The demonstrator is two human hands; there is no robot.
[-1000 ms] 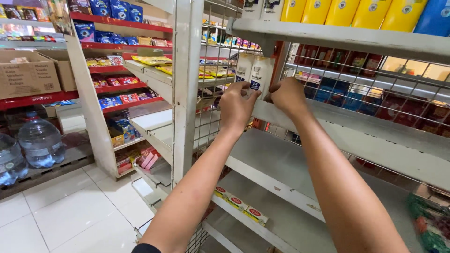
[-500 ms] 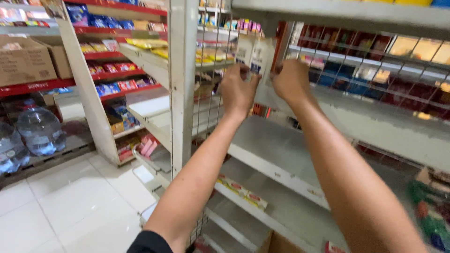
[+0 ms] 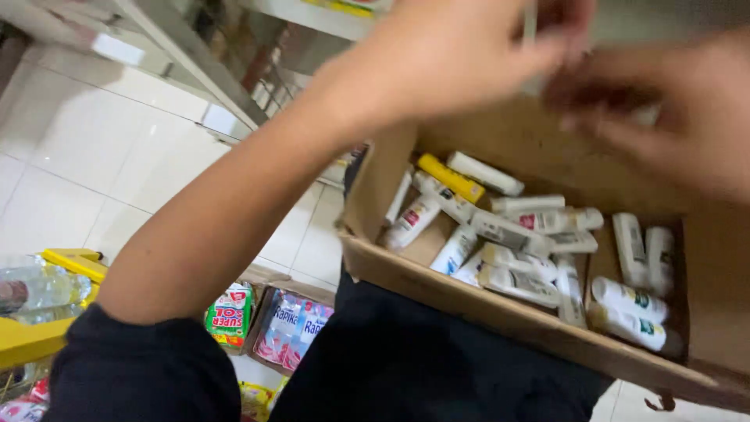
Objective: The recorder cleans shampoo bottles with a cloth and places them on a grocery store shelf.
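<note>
Looking down on a cardboard box [image 3: 500, 316] resting against the person's dark-clothed lap, open side up. Box holds a loose heap of small white tubes [image 3: 512, 234] lying every which way, plus one yellow tube [image 3: 449, 178] near the back left corner. Both hands hover above the box's far edge, close together, heavily blurred. Left hand [image 3: 449, 59] has its fingers curled and pinched around a thin pale object [image 3: 530, 23] at the top of view; what it is cannot be made out. Right hand [image 3: 664, 109] sits just beside it, fingers bent toward the same spot; whether it grips anything cannot be told through the blur. White floor tiles [image 3: 86, 172] lie to the left. Lower left: a yellow crate [image 3: 35, 340] with a clear bottle [image 3: 39, 289], and colourful packets [image 3: 269, 320] in a low carton.
</note>
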